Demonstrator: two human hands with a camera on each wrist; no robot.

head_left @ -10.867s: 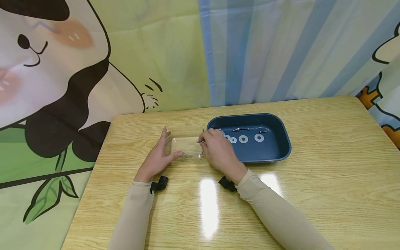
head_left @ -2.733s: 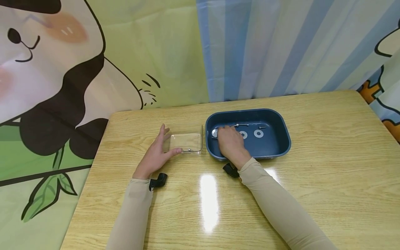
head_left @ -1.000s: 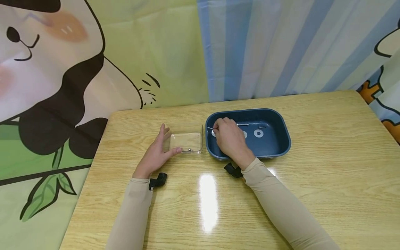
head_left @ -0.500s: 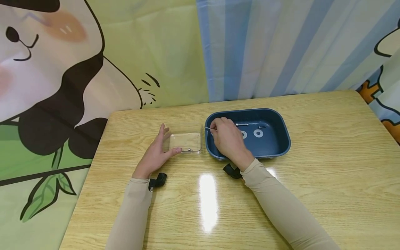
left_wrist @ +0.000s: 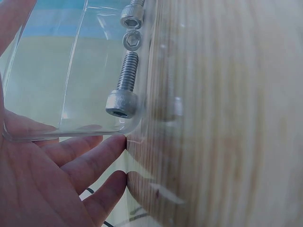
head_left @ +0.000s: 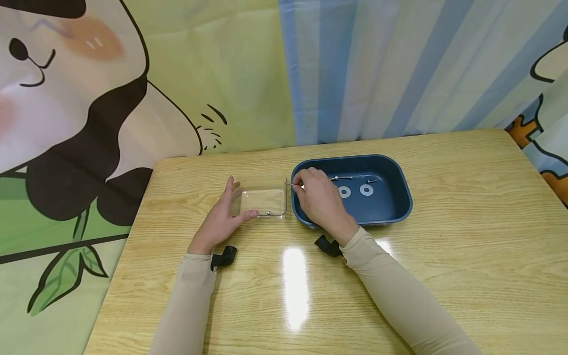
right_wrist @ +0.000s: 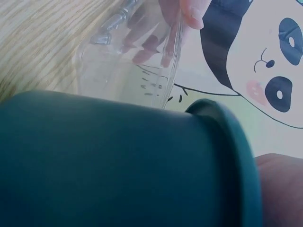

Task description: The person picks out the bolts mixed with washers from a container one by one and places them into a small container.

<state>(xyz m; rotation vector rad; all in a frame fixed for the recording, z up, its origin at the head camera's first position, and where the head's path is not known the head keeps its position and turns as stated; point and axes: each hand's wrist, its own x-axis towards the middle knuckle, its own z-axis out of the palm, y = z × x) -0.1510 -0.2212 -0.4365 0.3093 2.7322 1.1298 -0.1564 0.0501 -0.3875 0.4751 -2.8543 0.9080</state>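
My left hand (head_left: 218, 223) holds the left end of a clear plastic box (head_left: 284, 198), thumb over the near wall and fingers at the end. Several socket-head bolts (left_wrist: 124, 90) lie along one long side inside the box, as the left wrist view shows. At the left rim of the blue tray (head_left: 406, 207), my right hand (head_left: 320, 197) pinches a thin metal bolt (head_left: 289, 184). Its shaft points left toward the box; its head is hidden by the fingers. The right wrist view shows mostly the tray's outer wall, with the box behind it.
In the tray lie flat washers (head_left: 366, 190), a long bolt (head_left: 341, 177) and a small screw (head_left: 372, 181). The right hand covers the tray's left part. Both stand on a wooden table (head_left: 466, 222), with a printed curtain (head_left: 248, 88) along its back edge.
My right hand reached down into the tray, lifted out a bolt and moved left with it to the tray's rim. The left hand has stayed at the box.
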